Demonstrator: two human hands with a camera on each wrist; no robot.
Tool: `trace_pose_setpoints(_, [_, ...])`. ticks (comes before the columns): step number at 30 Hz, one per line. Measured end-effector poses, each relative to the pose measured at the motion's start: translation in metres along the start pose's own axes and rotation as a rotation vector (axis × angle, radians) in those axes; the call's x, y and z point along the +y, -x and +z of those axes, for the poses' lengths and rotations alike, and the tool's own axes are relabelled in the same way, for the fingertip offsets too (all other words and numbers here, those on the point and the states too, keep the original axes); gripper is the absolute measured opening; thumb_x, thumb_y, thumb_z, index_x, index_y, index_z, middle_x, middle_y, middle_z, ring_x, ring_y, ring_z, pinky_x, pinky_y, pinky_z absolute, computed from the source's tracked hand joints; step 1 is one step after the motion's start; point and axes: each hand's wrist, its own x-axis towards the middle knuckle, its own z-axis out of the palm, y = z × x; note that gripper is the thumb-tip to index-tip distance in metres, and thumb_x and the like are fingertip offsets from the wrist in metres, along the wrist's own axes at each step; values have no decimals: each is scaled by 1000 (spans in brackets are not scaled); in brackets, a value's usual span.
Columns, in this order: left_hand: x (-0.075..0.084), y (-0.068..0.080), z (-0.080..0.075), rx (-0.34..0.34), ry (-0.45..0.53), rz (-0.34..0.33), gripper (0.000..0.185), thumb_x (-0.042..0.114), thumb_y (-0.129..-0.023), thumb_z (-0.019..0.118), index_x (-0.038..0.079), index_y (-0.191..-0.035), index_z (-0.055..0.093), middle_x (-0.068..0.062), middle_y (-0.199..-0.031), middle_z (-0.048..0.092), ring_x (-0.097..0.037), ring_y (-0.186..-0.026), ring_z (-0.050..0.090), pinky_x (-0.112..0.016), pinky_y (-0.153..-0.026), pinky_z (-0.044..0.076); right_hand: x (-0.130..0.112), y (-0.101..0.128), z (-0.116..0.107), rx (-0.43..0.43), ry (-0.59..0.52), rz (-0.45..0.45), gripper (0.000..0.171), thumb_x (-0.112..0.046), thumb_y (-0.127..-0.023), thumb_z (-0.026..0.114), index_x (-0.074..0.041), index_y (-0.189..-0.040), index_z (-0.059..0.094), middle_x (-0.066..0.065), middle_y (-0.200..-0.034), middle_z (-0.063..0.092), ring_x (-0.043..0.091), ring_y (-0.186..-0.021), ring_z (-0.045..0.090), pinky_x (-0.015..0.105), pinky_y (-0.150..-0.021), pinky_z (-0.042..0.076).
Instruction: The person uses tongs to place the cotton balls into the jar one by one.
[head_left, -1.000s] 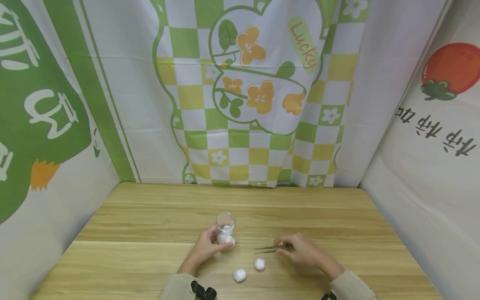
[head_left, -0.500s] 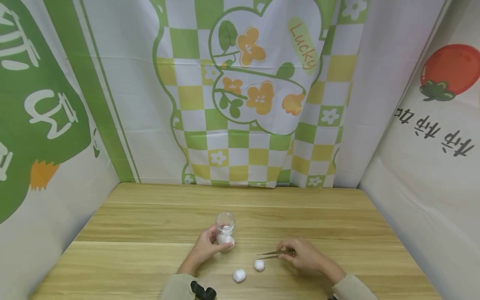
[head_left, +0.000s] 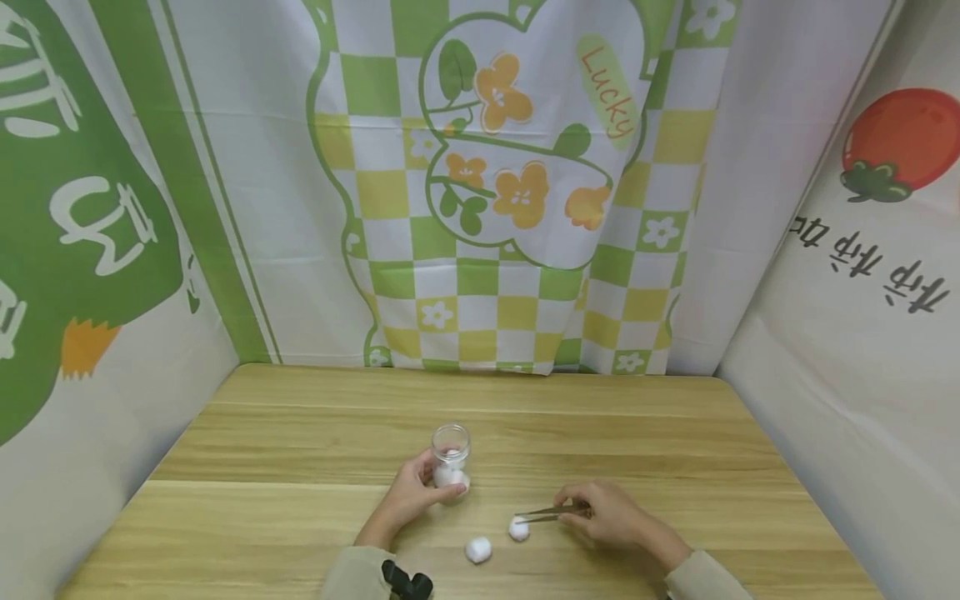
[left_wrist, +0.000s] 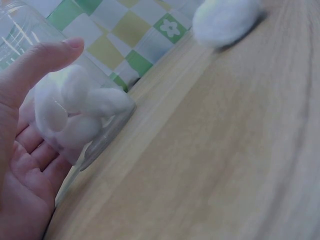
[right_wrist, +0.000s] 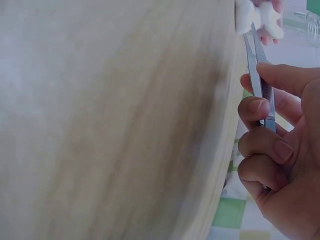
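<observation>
Upright on the table, a clear jar [head_left: 451, 446] holds several white cotton balls [left_wrist: 75, 100] in its lower part. My left hand [head_left: 414, 490] grips the jar from the left, thumb across its near side and fingers behind. My right hand [head_left: 603, 512] pinches metal tweezers [head_left: 558, 510] between thumb and fingers, pointing left. The tweezer tips are slightly parted and lie over one loose cotton ball [head_left: 518, 529]; whether they touch it I cannot tell. A second loose cotton ball [head_left: 478, 550] lies nearer and to the left.
The wooden table [head_left: 315, 433] runs back to a checked, printed curtain [head_left: 480, 317]. Printed cloth walls stand at the left and right. A black camera mount [head_left: 407, 581] sits on the left sleeve.
My right hand has come slightly nearer and lowered the tweezers, so their tips now overlap the right-hand loose cotton ball. The left hand and jar have stayed in place.
</observation>
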Motion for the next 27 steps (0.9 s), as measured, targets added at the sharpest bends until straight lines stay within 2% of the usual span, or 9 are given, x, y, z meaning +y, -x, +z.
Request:
trace_pose_setpoints(6, [0,-1,0,-6,2,0,61,17,-78,80,7,-133,54,-16,-136,59,-31,-129,54,-32,-111,44,0,0,2,-1,5,-14,17,-29,-92,64,-16,-101,69,-10,-70,57,-7,-61,39,14,-54,37])
trace_pose_setpoints(8, [0,-1,0,-8,8,0,61,16,-78,80,6,-133,54,-17,-136,59,-32,-130,53,-35,-112,43,0,-1,3,13,27,-36,13,-28,-91,64,-17,-97,68,-10,-69,57,-7,-60,38,13,-55,36])
trace_pose_setpoints(12, [0,0,-1,-9,22,4,61,15,-78,79,5,-133,53,-19,-137,58,-35,-131,51,-48,-115,39,0,-1,6,42,74,-79,7,-27,-91,65,-20,-91,66,-10,-66,56,-8,-60,36,12,-54,34])
trace_pose_setpoints(15, [-1,0,-1,-11,25,3,61,16,-79,79,4,-133,53,-19,-137,58,-36,-131,52,-49,-115,39,0,-1,7,48,72,-90,7,-27,-91,64,-20,-90,65,-10,-66,56,-8,-60,36,12,-54,34])
trace_pose_setpoints(17, [-1,0,-1,-12,25,-4,62,16,-79,79,4,-133,53,-19,-136,58,-34,-130,53,-42,-114,42,0,-1,7,46,59,-88,7,-27,-91,64,-20,-90,65,-9,-67,57,-8,-60,37,12,-54,35])
trace_pose_setpoints(19, [-2,0,-1,-9,29,-11,62,15,-78,79,4,-133,53,-19,-135,59,-31,-128,55,-29,-110,44,-1,-1,7,44,51,-80,8,-28,-92,63,-19,-92,65,-9,-68,59,-8,-60,37,12,-54,36])
trace_pose_setpoints(22, [-2,0,-1,-11,35,-16,62,15,-78,79,3,-133,53,-20,-134,59,-26,-125,56,-13,-102,42,-2,-1,6,41,38,-59,11,-28,-92,62,-18,-94,66,-9,-70,59,-8,-61,38,13,-54,36])
trace_pose_setpoints(24, [-1,0,-1,-13,37,-17,61,15,-78,79,3,-132,53,-20,-133,60,-26,-124,56,-8,-98,41,-2,0,5,41,39,-46,12,-28,-93,61,-18,-95,66,-9,-72,59,-7,-62,39,13,-55,37])
trace_pose_setpoints(27, [-1,0,-1,-16,42,-16,61,15,-79,79,2,-132,53,-20,-133,60,-29,-126,55,-7,-98,41,-3,0,3,37,41,-36,12,-29,-93,61,-18,-96,67,-10,-72,59,-7,-62,39,13,-55,36])
